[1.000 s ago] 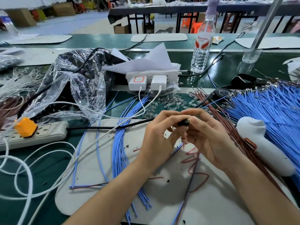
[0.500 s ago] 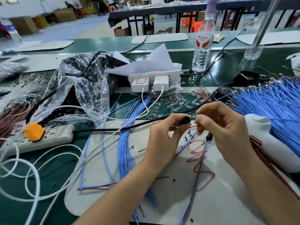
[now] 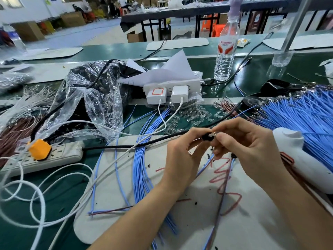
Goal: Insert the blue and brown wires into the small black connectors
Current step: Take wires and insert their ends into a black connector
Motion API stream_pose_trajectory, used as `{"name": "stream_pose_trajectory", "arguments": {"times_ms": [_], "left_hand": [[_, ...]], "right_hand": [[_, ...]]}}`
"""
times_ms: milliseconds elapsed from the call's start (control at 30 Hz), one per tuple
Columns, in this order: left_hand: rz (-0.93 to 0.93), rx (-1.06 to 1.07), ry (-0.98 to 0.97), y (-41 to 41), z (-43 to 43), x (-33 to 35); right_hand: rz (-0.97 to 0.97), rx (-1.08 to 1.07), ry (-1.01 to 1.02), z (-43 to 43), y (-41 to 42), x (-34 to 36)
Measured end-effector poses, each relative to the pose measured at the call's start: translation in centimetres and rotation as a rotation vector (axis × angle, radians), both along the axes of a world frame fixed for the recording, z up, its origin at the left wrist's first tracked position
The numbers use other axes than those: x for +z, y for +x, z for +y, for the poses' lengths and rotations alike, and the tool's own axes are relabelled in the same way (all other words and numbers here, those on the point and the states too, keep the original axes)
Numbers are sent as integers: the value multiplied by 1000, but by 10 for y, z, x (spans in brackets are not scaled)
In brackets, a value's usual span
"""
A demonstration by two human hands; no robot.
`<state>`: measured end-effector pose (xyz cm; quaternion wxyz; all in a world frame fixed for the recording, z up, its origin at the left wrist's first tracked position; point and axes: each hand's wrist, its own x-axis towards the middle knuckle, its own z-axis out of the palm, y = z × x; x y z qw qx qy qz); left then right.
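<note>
My left hand (image 3: 182,156) pinches a small black connector (image 3: 206,137) above the grey work mat (image 3: 111,199). My right hand (image 3: 246,150) pinches a small clear terminal piece (image 3: 214,134) right at the connector's end. A blue and brown wire pair (image 3: 219,204) with another black connector (image 3: 233,156) hangs below my right hand and runs toward me. A bundle of blue wires (image 3: 142,159) lies left of my left hand. A large fan of blue wires (image 3: 304,121) spreads at the right, with brown wires (image 3: 227,106) beside it.
A white handheld tool (image 3: 302,159) lies right of my right hand. A white power strip with an orange plug (image 3: 38,150) sits left, white cables (image 3: 27,195) looped near it. Clear small parts (image 3: 191,116), a charger block (image 3: 173,94), a plastic bag (image 3: 93,98) and a water bottle (image 3: 226,51) stand behind.
My hands parted half a second ago, then came together again. My right fingers now meet the black connector in my left hand, with a clear piece between them.
</note>
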<state>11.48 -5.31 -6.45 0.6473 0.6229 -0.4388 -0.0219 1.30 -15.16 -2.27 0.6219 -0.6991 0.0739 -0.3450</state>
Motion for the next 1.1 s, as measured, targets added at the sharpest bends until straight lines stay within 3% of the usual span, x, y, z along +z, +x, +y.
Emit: {"name": "stream_pose_trajectory", "arguments": {"times_ms": [167, 433, 600, 733, 867, 1100], "left_hand": [[-113, 69, 25, 2, 0, 0], [-217, 77, 101, 4, 1, 1], [-277, 95, 128, 6, 1, 0], [-131, 88, 126, 7, 2, -2], [-126, 70, 140, 6, 3, -3], [-184, 73, 53, 3, 2, 1]], "right_hand": [[78, -255, -547, -4, 1, -3], [110, -194, -665, -12, -2, -1], [229, -118, -447, -18, -3, -4], [246, -35, -342, -22, -3, -7], [230, 17, -233, -20, -3, -4], [202, 219, 328, -20, -1, -3]]}}
